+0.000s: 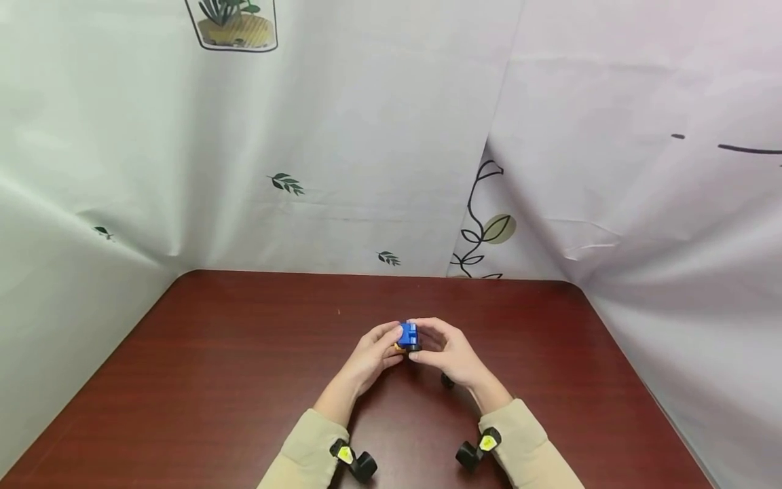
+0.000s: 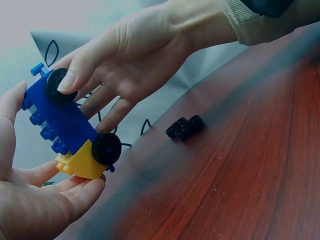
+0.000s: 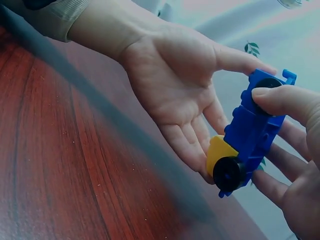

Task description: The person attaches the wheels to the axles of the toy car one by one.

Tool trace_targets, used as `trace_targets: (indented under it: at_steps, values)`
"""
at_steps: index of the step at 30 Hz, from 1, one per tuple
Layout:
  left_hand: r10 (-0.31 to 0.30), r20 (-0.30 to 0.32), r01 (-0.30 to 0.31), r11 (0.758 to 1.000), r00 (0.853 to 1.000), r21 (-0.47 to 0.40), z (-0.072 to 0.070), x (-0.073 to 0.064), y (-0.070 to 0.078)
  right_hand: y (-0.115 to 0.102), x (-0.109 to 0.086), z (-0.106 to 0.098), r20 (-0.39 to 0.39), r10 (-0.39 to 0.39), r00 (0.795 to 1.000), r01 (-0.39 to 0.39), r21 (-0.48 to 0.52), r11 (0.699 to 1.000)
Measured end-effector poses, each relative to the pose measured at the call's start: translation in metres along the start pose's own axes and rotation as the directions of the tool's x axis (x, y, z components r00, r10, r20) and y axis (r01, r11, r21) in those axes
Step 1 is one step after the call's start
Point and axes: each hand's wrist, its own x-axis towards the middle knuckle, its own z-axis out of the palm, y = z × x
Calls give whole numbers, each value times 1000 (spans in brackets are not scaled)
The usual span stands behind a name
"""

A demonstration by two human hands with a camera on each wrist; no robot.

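Observation:
A toy car of blue and yellow building blocks [image 2: 65, 117] is held up between both hands above the table. Two black wheels [image 2: 106, 148] show on its one side, and a blue axle stub without a wheel sticks out at the blue end. My left hand [image 1: 369, 356] grips the car with its thumb at the blue end and fingers under the yellow block [image 3: 220, 151]. My right hand [image 1: 455, 353] pinches it from the other side, its thumb pressed on the wheel [image 2: 60, 86] at the blue end.
On the brown table [image 1: 214, 380] lie two loose black wheels [image 2: 185, 127], close together near the right forearm. A white printed curtain [image 1: 366, 136] hangs behind the table and along its sides. Each sleeve cuff carries a black wrist camera [image 1: 354, 462].

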Motion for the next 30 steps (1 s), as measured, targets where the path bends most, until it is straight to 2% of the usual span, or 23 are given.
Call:
trace_targets:
  at_steps: [4, 9, 14, 17, 20, 24, 26, 30]
  values:
    - [3, -2, -3, 1000, 1000, -13, -1, 0, -3, 1, -4, 0, -5, -7, 1000, 7, -76, 997]
    - [24, -12, -24, 1000, 1000, -10, -5, 4, -4, -2, -4, 0, -24, -2, 1000, -3, -208, 978]
    - [91, -71, -84, 992, 993, 98, -7, 3, 0, -22, -1, -6, -24, 57, 998, -62, -305, 950]
    - [143, -55, -130, 973, 988, 193, -6, -4, 8, -16, -1, -20, -65, 65, 996, -84, -340, 937]
    - [189, 13, -184, 938, 982, 293, -4, -11, 11, 5, -5, -38, -138, 53, 989, -99, -352, 931]
    - [231, 80, -243, 886, 970, 394, -8, -3, -7, 15, -12, -54, -214, 106, 971, -180, -359, 916]
    - [245, 103, -266, 874, 964, 407, -11, 2, -14, 19, -13, -59, -216, 141, 966, -212, -355, 910]
    - [253, 118, -279, 871, 960, 404, -14, 5, -22, 26, -16, -69, -168, 189, 968, -240, -380, 893]
